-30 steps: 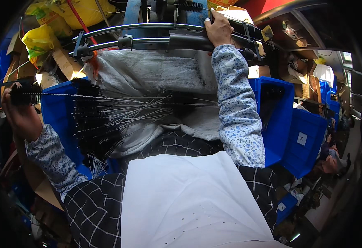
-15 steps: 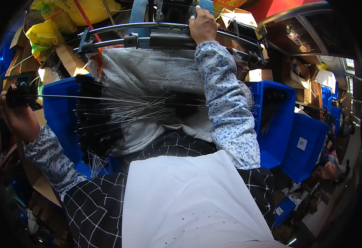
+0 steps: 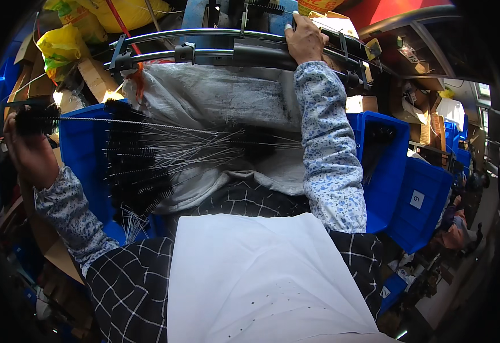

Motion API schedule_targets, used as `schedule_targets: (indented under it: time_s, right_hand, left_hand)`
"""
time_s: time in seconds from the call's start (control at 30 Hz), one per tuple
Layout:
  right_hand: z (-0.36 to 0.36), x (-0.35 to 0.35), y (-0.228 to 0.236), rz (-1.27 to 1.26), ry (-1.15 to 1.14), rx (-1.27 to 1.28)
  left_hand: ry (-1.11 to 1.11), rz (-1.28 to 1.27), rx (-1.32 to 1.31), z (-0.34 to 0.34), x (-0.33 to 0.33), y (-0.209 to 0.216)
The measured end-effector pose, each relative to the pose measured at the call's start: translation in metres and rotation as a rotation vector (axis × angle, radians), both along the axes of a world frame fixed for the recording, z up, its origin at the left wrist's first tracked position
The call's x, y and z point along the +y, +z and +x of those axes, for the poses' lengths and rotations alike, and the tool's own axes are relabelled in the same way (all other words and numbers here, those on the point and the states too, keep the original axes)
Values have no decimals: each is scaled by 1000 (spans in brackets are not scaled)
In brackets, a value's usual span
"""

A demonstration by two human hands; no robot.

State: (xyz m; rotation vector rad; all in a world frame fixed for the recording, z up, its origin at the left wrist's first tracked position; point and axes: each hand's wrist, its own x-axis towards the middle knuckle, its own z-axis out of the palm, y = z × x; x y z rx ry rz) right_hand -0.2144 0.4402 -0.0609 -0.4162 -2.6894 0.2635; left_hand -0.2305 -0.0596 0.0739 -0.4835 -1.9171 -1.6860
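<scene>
My left hand [image 3: 32,151] is closed round the black bristle head of a twisted-wire brush [image 3: 141,122], out at the far left. Its thin wire stem stretches right, above a pile of similar brushes [image 3: 133,154] with black bristles and bare wire stems. My right hand [image 3: 306,40] lies at the top, over the metal rails [image 3: 210,52] of a machine, by the right end of a black cylinder [image 3: 261,54]. Its fingers are curled, but what they grip is hidden. Black bristles [image 3: 267,6] show on the machine left of this hand.
White sacking [image 3: 221,94] covers my lap beneath the brushes. A blue bin [image 3: 81,140] stands at the left; another blue bin [image 3: 387,166] at the right holds dark brushes. Yellow bags [image 3: 61,48] and cardboard boxes [image 3: 96,80] crowd the far left.
My right hand has shifted right, and the black cylinder on the rails has moved right with it. My left hand and its brush have moved slightly right and away.
</scene>
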Motion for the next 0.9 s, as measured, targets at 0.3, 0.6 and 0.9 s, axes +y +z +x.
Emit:
schedule_targets:
  time_s: [0.3,0.6,0.9]
  right_hand:
    - [-6,83,12,179,-148,-291]
    - [114,62,103,-603,407,-436]
    - [96,-109,86,-931,702,-283]
  left_hand:
    - [-129,283,-392,2,98,2]
    - [-575,171,-551,10,128,-24]
    - [-905,-47,-784,43,177,-46]
